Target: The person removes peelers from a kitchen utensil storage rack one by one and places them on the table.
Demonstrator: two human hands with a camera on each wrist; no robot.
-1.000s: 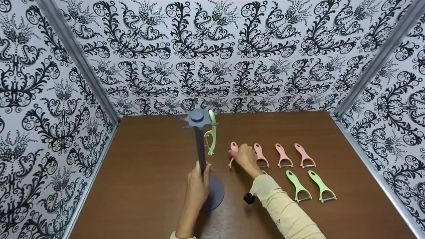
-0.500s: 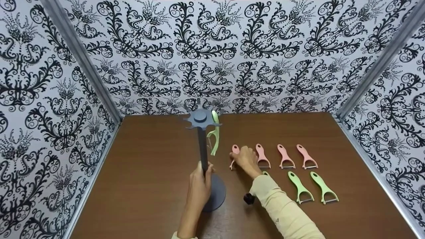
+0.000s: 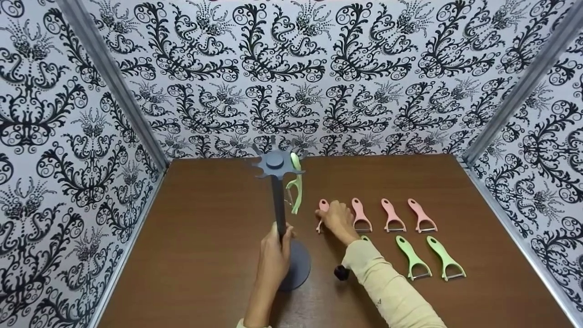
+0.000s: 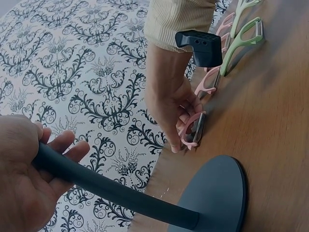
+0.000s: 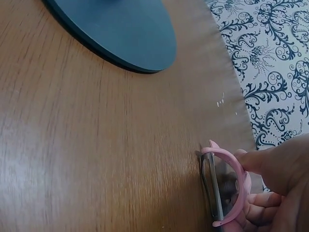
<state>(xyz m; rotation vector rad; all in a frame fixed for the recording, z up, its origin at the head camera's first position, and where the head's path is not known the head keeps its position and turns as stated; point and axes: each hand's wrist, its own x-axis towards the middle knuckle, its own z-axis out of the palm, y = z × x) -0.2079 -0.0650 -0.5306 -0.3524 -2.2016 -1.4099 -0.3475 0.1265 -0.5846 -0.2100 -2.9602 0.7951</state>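
My left hand (image 3: pixel 273 257) grips the pole of a dark grey stand (image 3: pixel 278 200), whose star-shaped top has several hooks. From one hook at the right hangs a green peeler (image 3: pixel 297 187), blade end down. My right hand (image 3: pixel 338 218) pinches the leftmost pink peeler (image 5: pixel 244 183) near where its handle meets the head, its thumb on one side and fingers on the other. In the right wrist view the peeler's metal blade (image 5: pixel 215 186) shows close to the table. Part of this peeler's handle is covered by the hand in the head view.
Further right lie more pink peelers (image 3: pixel 389 214) in a row. Nearer are green peelers (image 3: pixel 412 257), one mostly hidden by the right forearm. The stand's round base (image 3: pixel 298 266) rests on the brown table (image 3: pixel 205 228). Patterned walls (image 3: pixel 291 68) enclose the left, back and right.
The head view has shifted slightly. The hanging green peeler has turned a little on its hook. Both hands keep their places on the stand and at the pink peeler.
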